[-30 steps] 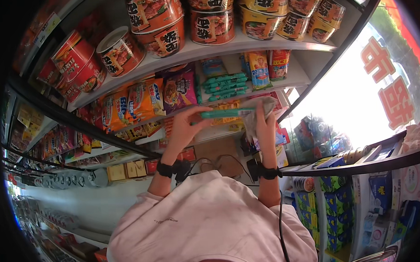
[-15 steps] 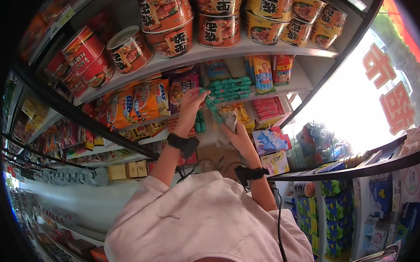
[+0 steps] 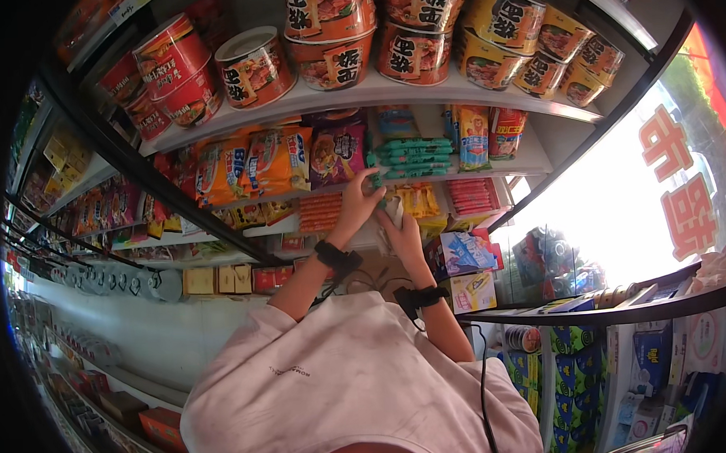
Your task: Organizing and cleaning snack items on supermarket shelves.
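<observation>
My left hand point(image 3: 360, 194) is closed around a slim green packet point(image 3: 377, 181), held upright in front of the snack shelf. Just below it to the right, my right hand point(image 3: 399, 229) grips a crumpled pale grey cloth point(image 3: 393, 213) against the lower part of that packet, which is partly hidden. Above and right of my fingers lie several similar green packets point(image 3: 415, 155), stacked flat beside a purple snack bag point(image 3: 335, 155). Pink packets point(image 3: 471, 197) and a yellow packet pile point(image 3: 417, 198) sit on the tier beneath, to the right of orange packets point(image 3: 320, 214).
Instant-noodle tubs point(image 3: 331, 62) line the upper shelf, with orange snack bags point(image 3: 263, 162) below at left. A dark shelf upright point(image 3: 192, 214) crosses at left. A bright glazed opening point(image 3: 597, 216) is at right, above a dark-rimmed shelf point(image 3: 626, 310) of small boxes.
The green packet has gone from horizontal to upright. My hands have drawn closer together, the right moving leftward with the cloth and the left rightward, lower than half a second ago.
</observation>
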### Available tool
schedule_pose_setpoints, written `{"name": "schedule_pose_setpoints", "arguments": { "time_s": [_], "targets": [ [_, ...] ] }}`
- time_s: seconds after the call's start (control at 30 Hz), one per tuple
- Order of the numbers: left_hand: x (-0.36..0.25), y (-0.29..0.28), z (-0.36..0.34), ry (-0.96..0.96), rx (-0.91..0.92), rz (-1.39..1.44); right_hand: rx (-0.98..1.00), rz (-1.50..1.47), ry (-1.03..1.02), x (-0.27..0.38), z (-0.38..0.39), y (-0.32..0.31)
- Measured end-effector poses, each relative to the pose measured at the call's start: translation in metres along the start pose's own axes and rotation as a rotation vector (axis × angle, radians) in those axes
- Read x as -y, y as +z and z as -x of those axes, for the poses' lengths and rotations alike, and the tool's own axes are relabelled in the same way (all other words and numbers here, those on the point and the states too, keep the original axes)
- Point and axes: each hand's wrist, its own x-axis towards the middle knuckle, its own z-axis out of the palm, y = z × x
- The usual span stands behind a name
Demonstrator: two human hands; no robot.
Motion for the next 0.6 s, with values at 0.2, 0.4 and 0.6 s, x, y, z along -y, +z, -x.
{"name": "schedule_pose_setpoints", "arguments": {
  "time_s": [0.2,0.4,0.6],
  "targets": [
    [-0.015,-0.014,-0.033,-0.006,-0.026,-0.092,-0.004,-0.118,0.118,-0.012,-0.001,-0.010],
    [0.003,-0.002,-0.087,-0.016,0.042,-0.374,-0.094,-0.247,0.119,0.007,0.012,-0.028],
    [0.034,0.018,-0.124,0.113,0.120,-0.558,-0.126,-0.350,0.177,0.013,0.025,-0.060]
  ]
}}
